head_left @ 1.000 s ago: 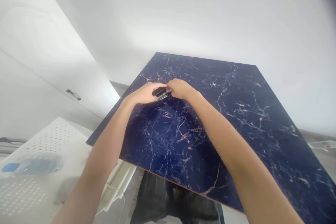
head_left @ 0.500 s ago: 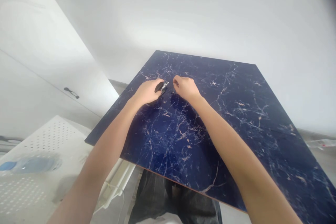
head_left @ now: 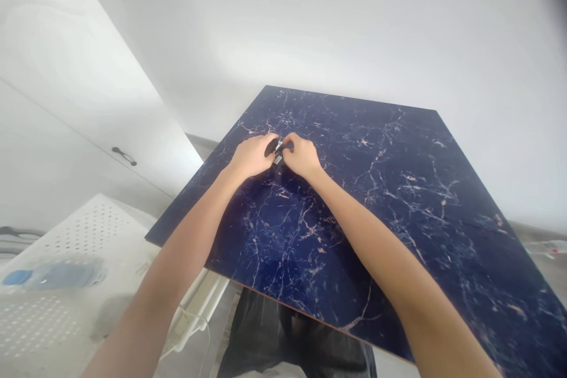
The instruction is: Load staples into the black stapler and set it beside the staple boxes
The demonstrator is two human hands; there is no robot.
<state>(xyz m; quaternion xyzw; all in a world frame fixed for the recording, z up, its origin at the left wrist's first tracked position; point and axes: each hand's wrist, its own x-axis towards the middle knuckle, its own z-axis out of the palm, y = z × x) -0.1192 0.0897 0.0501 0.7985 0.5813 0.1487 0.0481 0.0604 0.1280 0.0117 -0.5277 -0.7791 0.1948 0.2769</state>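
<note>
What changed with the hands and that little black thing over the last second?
The right hand, which had let go and drawn off to the right half a second ago, moved back left and its fingers are on the small black and silver object again. The left hand kept hold of it throughout. The dark blue marbled slab and the water bottle stayed put.

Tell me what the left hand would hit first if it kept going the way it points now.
The left hand points right, across the dark marbled slab. It already touches the small black and metal object; just beyond, the right hand closes on it from the other side.
</note>
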